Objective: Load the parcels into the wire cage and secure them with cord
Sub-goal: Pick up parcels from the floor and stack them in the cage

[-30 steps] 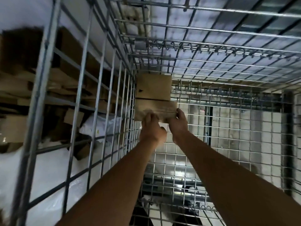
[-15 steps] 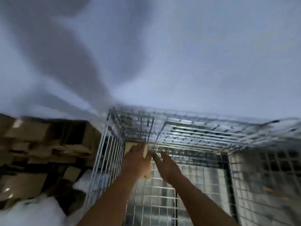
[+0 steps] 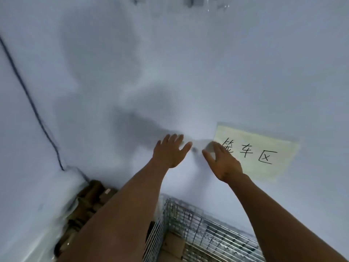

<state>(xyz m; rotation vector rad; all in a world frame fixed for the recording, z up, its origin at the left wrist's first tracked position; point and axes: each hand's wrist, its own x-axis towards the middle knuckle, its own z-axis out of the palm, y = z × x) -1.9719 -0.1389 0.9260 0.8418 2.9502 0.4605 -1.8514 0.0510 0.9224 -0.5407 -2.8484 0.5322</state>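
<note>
The view points up at a white wall. My left hand (image 3: 171, 153) and my right hand (image 3: 222, 160) are raised in front of it, fingers spread, with nothing in them. Only the top corner of the wire cage (image 3: 190, 220) shows at the bottom edge, below my forearms. A brown cardboard parcel (image 3: 173, 244) is visible inside the cage through the mesh, near its left wall. No cord for tying is in view.
A pale paper sign (image 3: 255, 152) with handwritten characters is stuck on the wall right of my right hand. A dark cable (image 3: 32, 103) runs down the wall at the left. Stacked brown cardboard (image 3: 83, 208) lies left of the cage.
Both hands have let go of the parcel inside the cage and have risen out above it. The view has swung up from the cage interior to the wall.
</note>
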